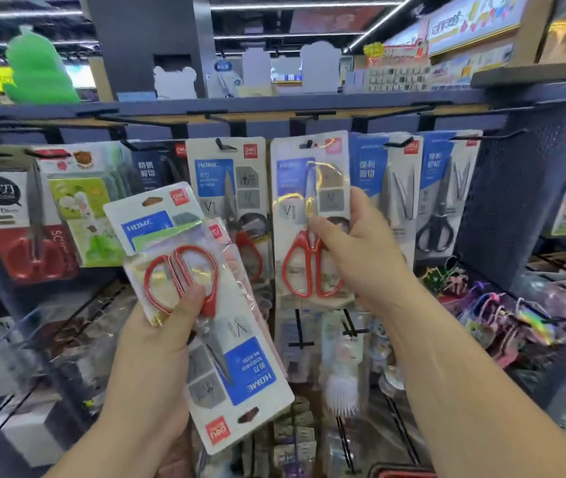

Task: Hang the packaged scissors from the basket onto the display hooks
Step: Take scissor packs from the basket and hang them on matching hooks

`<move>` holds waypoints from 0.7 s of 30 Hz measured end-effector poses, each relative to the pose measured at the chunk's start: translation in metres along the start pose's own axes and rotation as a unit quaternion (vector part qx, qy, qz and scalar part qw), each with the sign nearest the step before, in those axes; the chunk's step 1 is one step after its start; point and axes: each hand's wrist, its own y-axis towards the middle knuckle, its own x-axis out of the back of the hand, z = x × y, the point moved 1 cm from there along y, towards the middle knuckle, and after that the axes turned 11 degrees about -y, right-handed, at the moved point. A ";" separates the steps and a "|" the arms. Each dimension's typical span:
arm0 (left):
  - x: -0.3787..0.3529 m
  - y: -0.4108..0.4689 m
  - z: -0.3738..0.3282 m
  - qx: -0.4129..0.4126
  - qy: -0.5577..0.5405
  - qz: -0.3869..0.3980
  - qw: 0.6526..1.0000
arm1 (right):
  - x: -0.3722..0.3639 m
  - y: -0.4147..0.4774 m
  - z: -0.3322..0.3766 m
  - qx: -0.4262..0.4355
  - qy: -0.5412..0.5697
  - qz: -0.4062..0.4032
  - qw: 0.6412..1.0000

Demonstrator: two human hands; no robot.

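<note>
**Right hand.** The right hand (354,250), right of centre frame, pinches one pack of packaged scissors (309,188). The thumb presses the clear front just above the red handles. The other fingers (361,201) are curled behind the card's right edge. The pack stands upright with its long axis vertical and the blades up.

**Governing relation.** The pack's hang slot lies straight above the grip, at the tip of a black display hook (307,144) at upper centre. The hook points toward the viewer. Whether the slot is already threaded over the tip cannot be told. The right hand is the nearer one, so the coming move is judged to be a push of the card back along the hook, away from the viewer.

**Left hand.** The left hand (161,326), lower left of centre, grips a fanned stack of packs (240,367), with the thumb clamped across the red handles of the front pack. That pack runs diagonally toward the lower right with its slot at the bottom end, so it is inverted. It will likely need turning before it is hung.

**Clearance.**
- A hung pack (226,188) lies just beside the card on the left.
- Blue-card packs (385,188) lie just beside it on the right.
- Side room is tight; keep the card vertical.
- A red rim (402,473) at the bottom edge may be the basket; too little shows to be sure.
</note>
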 end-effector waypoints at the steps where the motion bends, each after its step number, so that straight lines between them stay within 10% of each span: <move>1: 0.000 -0.001 0.001 -0.001 0.006 0.001 1.000 | -0.002 0.002 -0.003 0.001 -0.012 0.000 1.000; 14: 0.002 -0.004 -0.002 0.000 -0.005 -0.004 1.000 | -0.037 0.060 -0.037 -0.124 -0.217 -0.077 0.965; 21: 0.008 -0.004 -0.010 0.001 -0.013 -0.013 1.000 | -0.045 -0.021 0.007 0.013 -0.123 -0.106 0.987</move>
